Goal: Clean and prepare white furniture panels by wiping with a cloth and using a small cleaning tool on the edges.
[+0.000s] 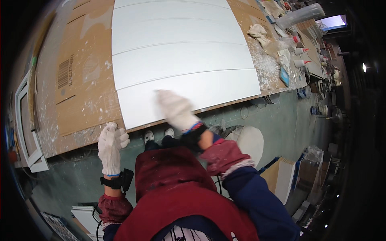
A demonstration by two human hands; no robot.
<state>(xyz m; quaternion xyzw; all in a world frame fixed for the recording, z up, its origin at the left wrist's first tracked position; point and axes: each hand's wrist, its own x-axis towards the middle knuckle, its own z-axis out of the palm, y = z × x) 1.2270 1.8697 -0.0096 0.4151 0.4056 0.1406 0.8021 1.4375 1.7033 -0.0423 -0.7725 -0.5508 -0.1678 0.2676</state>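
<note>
The dark red apron (175, 172) of the person is nearest, worn over navy sleeves with checked red cuffs. Just beyond it I see the near edge of a work table (46, 134), and two shoes (148, 135) show on the green floor (281, 116) below this edge.

On the table lies a large white panel (185, 60), flat, with thin lines running across it from left to right. It reaches from the near edge to the far side, and brown cardboard (88, 100) lies at its left.

Both hands wear white knitted gloves, and they are well apart from each other. The left hand (110, 142) is at the table edge, just beside the near left corner of the panel. Its fingers are half bent, a little separated, and I see nothing held in them. The right hand (175, 107) is over the near part of the panel, with its fingers pointing to the far left. It is blurred, so I cannot tell how open it is, whether it touches the surface, or whether it holds something small.

At the right of the panel there are a crumpled cloth (259, 35), white bottles (299, 63) with red tips, and a small blue flat object (284, 76). At the far left a white frame (25, 120) stands by the table.
</note>
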